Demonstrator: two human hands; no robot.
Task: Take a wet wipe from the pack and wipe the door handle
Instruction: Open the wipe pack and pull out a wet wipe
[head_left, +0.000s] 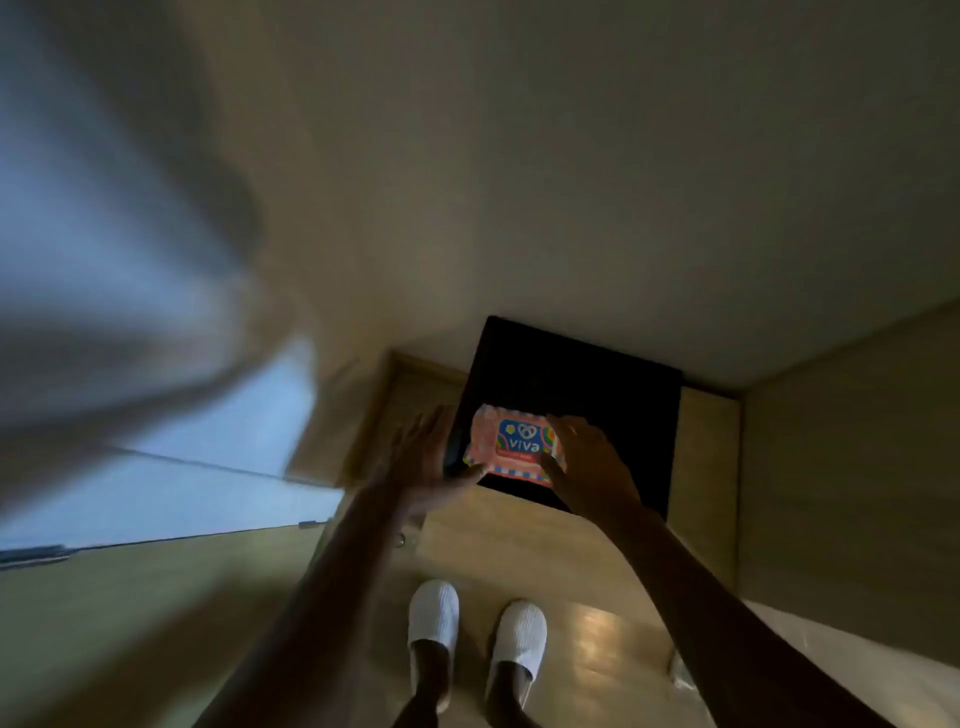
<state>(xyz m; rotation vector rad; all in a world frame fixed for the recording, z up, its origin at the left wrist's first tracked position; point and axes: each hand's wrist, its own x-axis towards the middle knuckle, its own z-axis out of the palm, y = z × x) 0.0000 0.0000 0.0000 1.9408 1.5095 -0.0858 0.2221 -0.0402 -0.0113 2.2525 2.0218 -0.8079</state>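
A pink pack of wet wipes (511, 446) with a blue label sits above a black mat. My right hand (587, 457) grips the pack's right side, fingers over its top edge and thumb on its lower right. My left hand (423, 457) is spread open beside the pack's left edge, thumb near its lower left corner; whether it touches is unclear. No wipe shows outside the pack. A small metal fitting (401, 539) shows low on the wooden panel under my left forearm; I cannot tell if it is the door handle.
The black mat (597, 384) lies on the wooden floor (587, 571) against a pale wall. My feet in white slippers (434, 618) stand below. A blurred curtain (104, 260) and bright window fill the left. A wooden panel (831, 493) rises on the right.
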